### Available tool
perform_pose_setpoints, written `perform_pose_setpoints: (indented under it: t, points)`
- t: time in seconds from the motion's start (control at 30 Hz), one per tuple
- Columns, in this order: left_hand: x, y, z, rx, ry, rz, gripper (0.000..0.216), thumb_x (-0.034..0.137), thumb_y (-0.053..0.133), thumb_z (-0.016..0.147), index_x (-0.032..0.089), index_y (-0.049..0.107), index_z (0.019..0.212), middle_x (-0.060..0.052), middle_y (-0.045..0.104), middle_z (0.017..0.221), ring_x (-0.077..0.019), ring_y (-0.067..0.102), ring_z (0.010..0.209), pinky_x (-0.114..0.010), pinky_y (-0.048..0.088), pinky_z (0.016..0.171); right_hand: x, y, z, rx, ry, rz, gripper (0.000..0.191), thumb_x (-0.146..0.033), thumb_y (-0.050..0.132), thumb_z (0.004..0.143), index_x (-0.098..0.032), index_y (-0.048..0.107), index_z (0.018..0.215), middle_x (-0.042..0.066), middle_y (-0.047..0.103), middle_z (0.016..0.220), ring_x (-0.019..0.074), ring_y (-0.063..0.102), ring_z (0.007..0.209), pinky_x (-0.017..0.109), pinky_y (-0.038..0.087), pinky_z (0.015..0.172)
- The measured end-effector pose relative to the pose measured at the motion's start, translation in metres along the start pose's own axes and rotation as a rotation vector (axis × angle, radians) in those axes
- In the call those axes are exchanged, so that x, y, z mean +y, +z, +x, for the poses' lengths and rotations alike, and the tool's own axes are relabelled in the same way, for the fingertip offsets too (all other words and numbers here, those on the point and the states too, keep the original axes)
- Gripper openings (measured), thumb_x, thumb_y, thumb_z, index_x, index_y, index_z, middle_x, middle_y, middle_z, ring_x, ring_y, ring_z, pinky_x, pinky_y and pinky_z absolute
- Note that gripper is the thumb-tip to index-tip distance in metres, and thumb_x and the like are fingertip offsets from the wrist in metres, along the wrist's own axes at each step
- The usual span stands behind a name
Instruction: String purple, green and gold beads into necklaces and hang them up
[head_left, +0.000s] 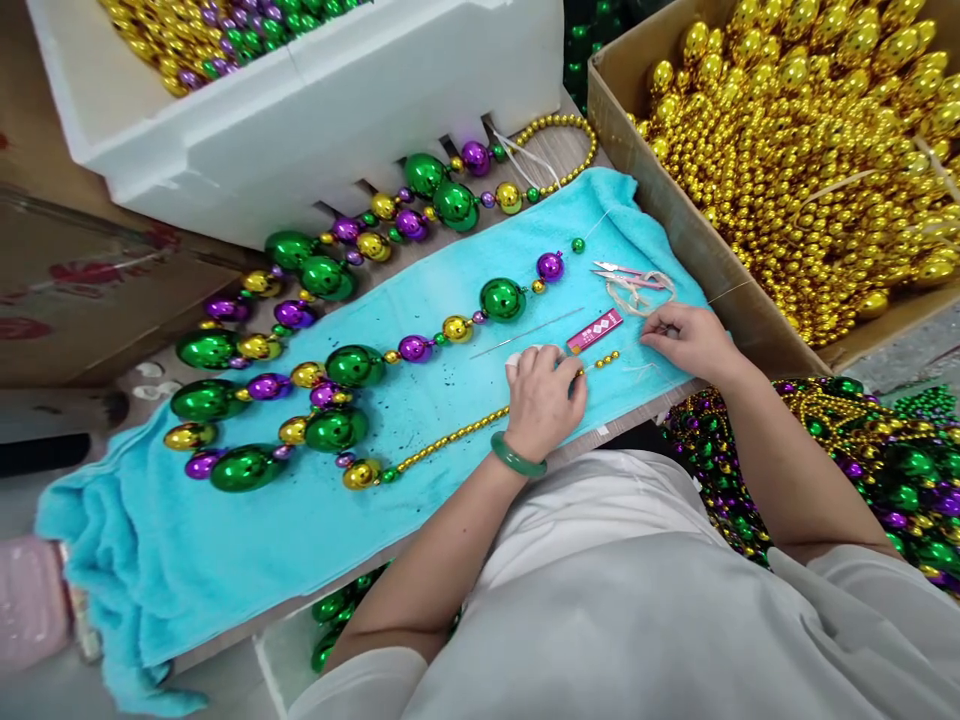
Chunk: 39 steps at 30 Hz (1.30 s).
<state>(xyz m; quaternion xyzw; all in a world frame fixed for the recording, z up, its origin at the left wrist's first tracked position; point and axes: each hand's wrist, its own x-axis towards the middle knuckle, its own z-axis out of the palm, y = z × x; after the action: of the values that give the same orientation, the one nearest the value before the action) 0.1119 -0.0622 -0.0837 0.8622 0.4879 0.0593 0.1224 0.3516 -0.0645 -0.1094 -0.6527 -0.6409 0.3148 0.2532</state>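
My left hand [541, 395], with a green bangle on its wrist, rests closed on a strand of small gold beads [457, 436] lying on a turquoise towel [300, 520]. My right hand [688, 338] is closed in a pinch on a thin thread near the strand's end [609, 358]. The gold strand joins a necklace of large green, purple and gold balls [352, 368] laid across the towel. A long needle [525, 333], a pink packet [594, 331] and small scissors [626, 274] lie just beyond my hands.
A white foam box [315, 110] of mixed beads stands at the back. A cardboard box [675, 200] full of gold beads sits at the right. Mixed bead strands [885, 470] are piled at my right side. More bead necklaces [330, 270] lie behind the towel.
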Motion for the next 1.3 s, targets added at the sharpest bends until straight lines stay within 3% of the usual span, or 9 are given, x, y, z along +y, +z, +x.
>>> perform_pose_setpoints:
  t: [0.27,0.5,0.73,1.0,1.13,1.2,1.3]
  points:
    - [0.008,0.000,0.006,0.011,0.041,0.001,0.027,0.037,0.051,0.086,0.023,0.062,0.106,-0.009,0.059,0.103,-0.0274,0.047,0.099,-0.044,0.032,0.086,0.001,0.000,0.000,-0.006,0.002,0.000,0.009,-0.025,0.061,0.075,-0.018,0.067,0.076,0.002,0.064,0.078,0.0151,0.057,0.071,0.028,0.041,0.068]
    - [0.022,0.009,0.018,0.061,0.064,0.018,0.024,0.038,0.045,0.091,0.025,0.065,0.096,-0.007,0.061,0.095,-0.0270,0.047,0.095,-0.046,0.030,0.086,0.002,0.001,0.000,-0.007,-0.008,0.003,0.009,-0.026,0.061,0.076,-0.018,0.066,0.077,0.002,0.064,0.079,0.0155,0.058,0.073,0.028,0.041,0.070]
    - [0.014,0.011,0.014,0.059,0.043,0.025,0.015,0.028,0.048,0.088,0.020,0.060,0.086,-0.006,0.063,0.089,-0.0244,0.052,0.090,-0.040,0.034,0.079,-0.001,0.000,-0.002,0.038,-0.011,-0.020,0.011,-0.026,0.056,0.078,-0.018,0.062,0.074,0.002,0.061,0.074,0.0153,0.053,0.068,0.027,0.037,0.064]
    - [-0.001,0.008,-0.004,-0.033,0.044,-0.089,0.012,0.022,0.045,0.087,0.019,0.055,0.091,-0.004,0.063,0.085,-0.0178,0.058,0.080,-0.031,0.041,0.072,-0.020,0.007,-0.007,0.067,0.083,-0.105,0.014,-0.027,0.052,0.080,-0.019,0.064,0.079,0.001,0.058,0.063,0.0150,0.049,0.060,0.026,0.033,0.057]
    - [-0.006,0.008,-0.005,-0.065,0.029,-0.111,0.016,0.020,0.043,0.087,0.018,0.055,0.096,-0.006,0.063,0.090,-0.0181,0.060,0.082,-0.029,0.044,0.069,-0.034,0.004,-0.007,-0.049,0.108,-0.328,0.017,-0.024,0.051,0.081,-0.021,0.067,0.086,0.006,0.067,0.083,0.0192,0.056,0.069,0.028,0.035,0.057]
    - [-0.007,0.008,-0.006,-0.061,0.029,-0.140,0.017,0.019,0.043,0.086,0.018,0.056,0.097,-0.006,0.063,0.091,-0.0185,0.060,0.082,-0.029,0.045,0.070,-0.045,0.003,-0.012,0.004,0.092,-0.405,0.024,-0.021,0.050,0.082,-0.020,0.067,0.099,0.010,0.066,0.103,0.0222,0.060,0.076,0.030,0.039,0.059]
    - [-0.010,0.008,-0.007,-0.025,0.026,-0.251,0.017,0.018,0.044,0.086,0.018,0.056,0.099,-0.006,0.064,0.093,-0.0181,0.061,0.086,-0.030,0.046,0.075,-0.063,0.011,-0.020,0.044,-0.062,-0.284,0.036,-0.018,0.051,0.082,-0.023,0.061,0.117,0.010,0.060,0.123,0.0252,0.062,0.093,0.033,0.046,0.069]
